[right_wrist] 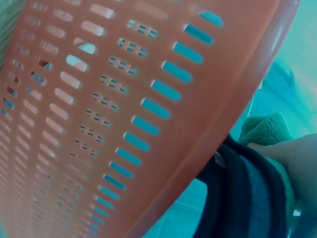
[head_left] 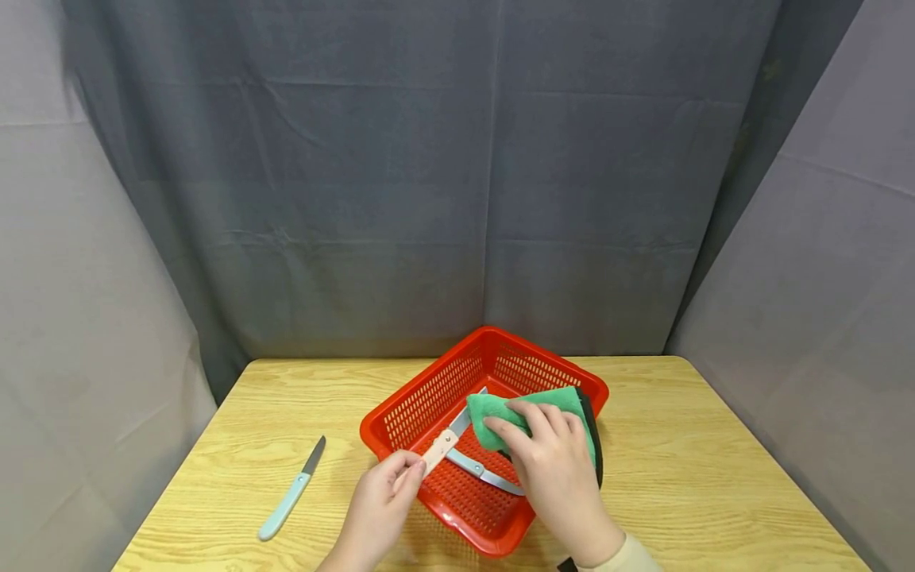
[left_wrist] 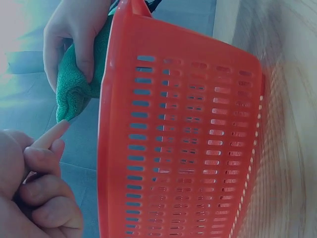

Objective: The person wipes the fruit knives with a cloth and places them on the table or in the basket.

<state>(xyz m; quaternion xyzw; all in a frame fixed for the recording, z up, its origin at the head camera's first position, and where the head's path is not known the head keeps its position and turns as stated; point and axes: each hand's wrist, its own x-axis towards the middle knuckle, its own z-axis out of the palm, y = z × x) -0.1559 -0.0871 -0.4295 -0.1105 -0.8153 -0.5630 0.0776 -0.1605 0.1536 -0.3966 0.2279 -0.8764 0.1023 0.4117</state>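
My left hand [head_left: 379,504] pinches the pale pink handle of a knife [head_left: 440,449] over the near left side of a red plastic basket [head_left: 545,359]. The blade points away, its middle beside a green cloth [head_left: 489,409] with a dark edge. My right hand [head_left: 561,469] grips that cloth from above, over the basket's right side, and part of the cloth hangs at the rim. Below the pink knife, a light blue-handled knife [head_left: 466,462] lies inside the basket. In the left wrist view, the basket wall hides most of what is inside.
Left of the basket, another light blue-handled knife [head_left: 287,504] lies on the wooden table [head_left: 686,445], blade pointing away. Grey curtains [head_left: 372,199] stand behind the table and along both sides.
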